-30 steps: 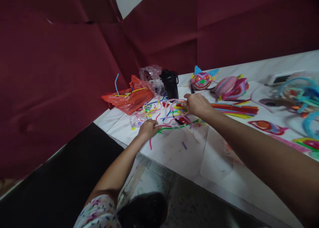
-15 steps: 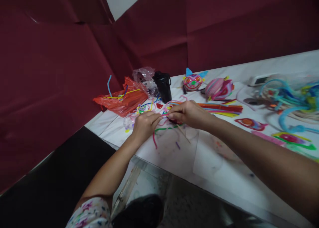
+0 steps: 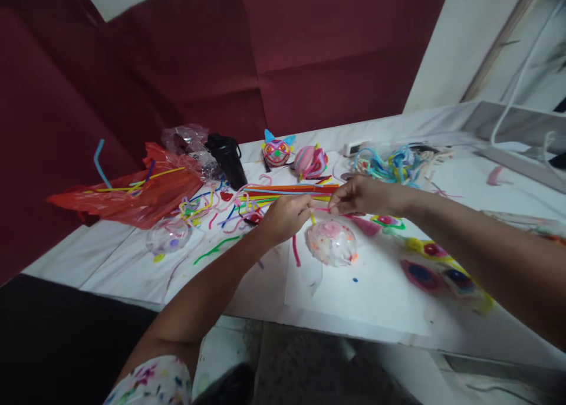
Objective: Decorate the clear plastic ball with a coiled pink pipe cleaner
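A pink pipe cleaner [image 3: 322, 209] is stretched between my two hands above the table. My left hand [image 3: 288, 215] pinches one side of it, and a darker pink length [image 3: 296, 253] hangs below that hand. Fingertips of my right hand [image 3: 359, 195] are closed on the other side. Just beneath the hands lies a clear plastic dome [image 3: 331, 244] with pink and orange bits on it. Behind them rests a bundle of coloured pipe cleaners [image 3: 292, 189], orange, yellow and red among them.
A red plastic bag [image 3: 132, 198] and a black cup [image 3: 227, 160] stand at left. A second clear dome [image 3: 168, 235] lies nearer. At the back sit a colourful animal-face ball [image 3: 277, 152], a pink striped ball [image 3: 309, 162] and tangled blue strands [image 3: 393, 164]. Eye-shaped pieces [image 3: 424, 275] lie right.
The view has swung right, bringing the dome under the hands into sight. My hands have drawn farther apart, with the pink pipe cleaner still between them.
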Available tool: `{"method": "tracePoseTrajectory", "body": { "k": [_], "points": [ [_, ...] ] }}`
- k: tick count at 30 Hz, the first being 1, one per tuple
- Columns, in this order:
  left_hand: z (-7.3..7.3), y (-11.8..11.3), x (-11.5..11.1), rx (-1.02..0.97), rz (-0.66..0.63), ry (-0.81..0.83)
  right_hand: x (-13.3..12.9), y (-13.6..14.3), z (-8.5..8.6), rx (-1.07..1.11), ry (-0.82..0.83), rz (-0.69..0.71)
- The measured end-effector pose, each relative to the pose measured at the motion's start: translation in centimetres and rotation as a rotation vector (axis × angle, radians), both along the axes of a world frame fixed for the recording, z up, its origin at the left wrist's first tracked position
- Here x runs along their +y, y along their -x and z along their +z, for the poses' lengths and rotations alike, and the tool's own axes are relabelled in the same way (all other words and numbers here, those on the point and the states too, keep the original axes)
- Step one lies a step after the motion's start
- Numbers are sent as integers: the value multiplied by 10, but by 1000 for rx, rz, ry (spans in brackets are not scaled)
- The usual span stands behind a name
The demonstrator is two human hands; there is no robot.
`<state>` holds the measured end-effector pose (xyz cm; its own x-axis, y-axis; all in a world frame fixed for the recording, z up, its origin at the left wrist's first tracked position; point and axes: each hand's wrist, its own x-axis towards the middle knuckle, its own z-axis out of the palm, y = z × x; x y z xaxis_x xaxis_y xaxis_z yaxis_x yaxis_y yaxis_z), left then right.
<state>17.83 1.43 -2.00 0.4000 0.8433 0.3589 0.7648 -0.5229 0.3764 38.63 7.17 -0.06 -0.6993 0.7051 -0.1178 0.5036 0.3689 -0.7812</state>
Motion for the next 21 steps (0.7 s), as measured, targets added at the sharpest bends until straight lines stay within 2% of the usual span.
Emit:
{"method": "tracePoseTrajectory", "body": {
  "k": [5, 10, 21],
  "points": [
    [-17, 0, 7, -10, 10, 1, 3, 4, -16, 22, 170, -50],
    [-29, -2, 10, -38, 21, 29, 6, 7, -25, 28, 228, -129],
    [-37, -5, 14, -124, -17, 84, 5, 9, -27, 38, 244, -175]
  ]
}}
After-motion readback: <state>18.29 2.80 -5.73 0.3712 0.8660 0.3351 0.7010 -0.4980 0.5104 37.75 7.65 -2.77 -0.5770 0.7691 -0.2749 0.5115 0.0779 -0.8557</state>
